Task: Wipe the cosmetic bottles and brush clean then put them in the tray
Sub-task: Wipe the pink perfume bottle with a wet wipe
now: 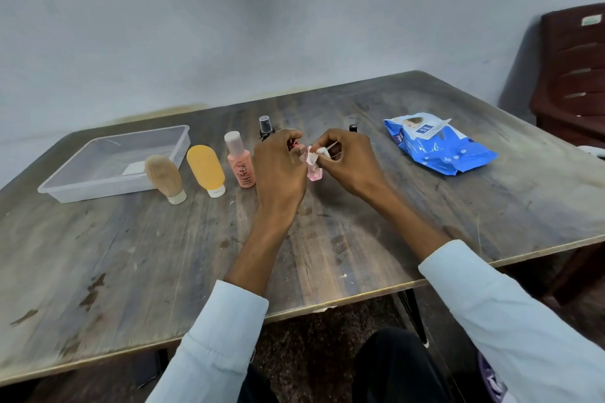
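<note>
Held mid-frame above the counter [327, 239]: small pink bottle [315, 170], probably light, slick and fragile, left hand [280, 170] gripping, right hand [348, 162] pinching white wipe [312, 158].

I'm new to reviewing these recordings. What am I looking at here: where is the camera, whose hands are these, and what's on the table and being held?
There is no machine: a person wears one camera on the head, looking down at their own hands. On the wooden table stand a clear plastic tray, a brush, a yellow bottle, a peach bottle and a black spray bottle. A blue wipes pack lies to the right. The left hand grips a small pink bottle, while the right hand pinches a white wipe against it. Another dark item behind the right hand is mostly hidden.
</note>
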